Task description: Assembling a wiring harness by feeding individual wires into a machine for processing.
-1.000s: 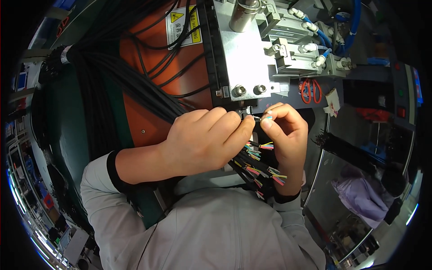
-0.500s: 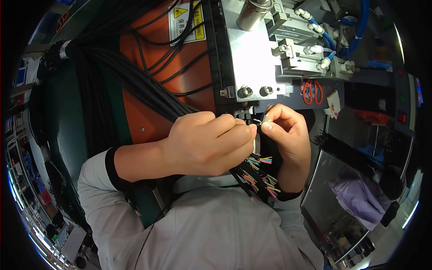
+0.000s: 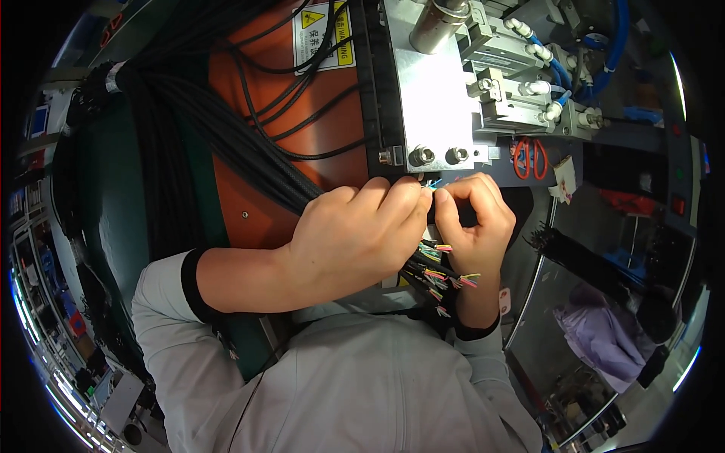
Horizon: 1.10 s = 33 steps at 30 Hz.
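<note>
My left hand (image 3: 359,230) is closed around black cables (image 3: 260,162), which run into it from the upper left. Below its fingers the cable ends (image 3: 442,275) fan out, showing thin pink, yellow, green and white wires. My right hand (image 3: 479,219) is pinched, thumb against forefinger, close beside the left fingertips. Between the fingertips of both hands small blue and white wires (image 3: 432,183) stick up, just below the metal block of a machine (image 3: 434,98). The fingers hide most of the wire being handled.
Pneumatic cylinders with blue hoses (image 3: 521,90) sit at the upper right. Red-handled scissors (image 3: 530,158) lie beside the machine. An orange panel (image 3: 260,204) with a warning label (image 3: 323,38) is at the left. Purple cloth (image 3: 604,332) hangs at the right.
Both hands have moved slightly upward, and their fingertips have come closer together at the wires. The fanned cable ends have shifted a little right and up.
</note>
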{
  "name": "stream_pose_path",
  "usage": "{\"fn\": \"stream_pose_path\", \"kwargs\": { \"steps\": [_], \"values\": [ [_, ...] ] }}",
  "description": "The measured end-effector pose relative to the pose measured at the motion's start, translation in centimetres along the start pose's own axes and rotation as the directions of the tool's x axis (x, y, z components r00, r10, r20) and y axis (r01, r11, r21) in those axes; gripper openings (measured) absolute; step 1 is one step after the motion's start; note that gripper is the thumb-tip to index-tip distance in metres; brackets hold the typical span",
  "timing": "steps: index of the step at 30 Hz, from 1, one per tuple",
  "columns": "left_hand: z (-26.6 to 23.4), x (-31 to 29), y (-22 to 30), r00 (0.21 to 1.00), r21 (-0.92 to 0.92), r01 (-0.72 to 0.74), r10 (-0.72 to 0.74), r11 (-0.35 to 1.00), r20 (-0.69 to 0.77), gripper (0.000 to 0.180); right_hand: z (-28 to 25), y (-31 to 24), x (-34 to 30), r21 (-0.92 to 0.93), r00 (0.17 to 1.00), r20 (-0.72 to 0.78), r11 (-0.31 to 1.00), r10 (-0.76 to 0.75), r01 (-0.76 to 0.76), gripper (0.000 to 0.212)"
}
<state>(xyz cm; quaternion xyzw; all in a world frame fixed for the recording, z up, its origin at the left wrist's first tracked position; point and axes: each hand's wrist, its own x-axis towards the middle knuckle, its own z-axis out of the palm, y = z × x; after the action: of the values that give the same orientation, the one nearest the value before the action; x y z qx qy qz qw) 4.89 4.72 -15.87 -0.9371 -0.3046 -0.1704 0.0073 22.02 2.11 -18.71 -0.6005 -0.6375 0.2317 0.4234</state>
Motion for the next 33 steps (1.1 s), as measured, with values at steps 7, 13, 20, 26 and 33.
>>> {"fn": "stream_pose_path", "kwargs": {
  "steps": [7, 13, 20, 26, 33],
  "values": [
    [-0.2, 0.4, -0.1, 0.999, 0.009, -0.021, 0.021, 1.000, -0.027, 0.036, 0.7, 0.9, -0.4, 0.118, 0.994, -0.096, 0.992, 0.054, -0.042, 0.008],
    [0.2, 0.6, -0.6, 0.986, -0.031, -0.052, 0.047, 0.998, -0.157, 0.033, 0.3, 1.4, -0.9, 0.640, 0.873, 0.195, 0.617, 0.446, -0.458, 0.006],
    [-1.0, 1.2, -0.1, 0.993, -0.026, -0.013, 0.010, 1.000, -0.114, 0.017, 0.6, 0.8, -0.6, 0.458, 0.950, -0.031, 0.849, 0.312, -0.264, 0.005],
    [-1.1, 0.6, 0.3, 0.998, 0.037, 0.057, -0.057, 0.998, -0.007, 0.021, -1.0, 2.1, -0.3, 0.481, 0.992, -0.115, 0.877, 0.057, 0.006, 0.017],
    [-2.2, 1.3, -0.7, 0.999, -0.136, -0.021, 0.017, 0.990, -0.031, 0.026, -2.7, 1.0, 0.4, 0.642, 0.930, 0.065, 0.729, -0.362, 0.239, 0.020]
  ]
}}
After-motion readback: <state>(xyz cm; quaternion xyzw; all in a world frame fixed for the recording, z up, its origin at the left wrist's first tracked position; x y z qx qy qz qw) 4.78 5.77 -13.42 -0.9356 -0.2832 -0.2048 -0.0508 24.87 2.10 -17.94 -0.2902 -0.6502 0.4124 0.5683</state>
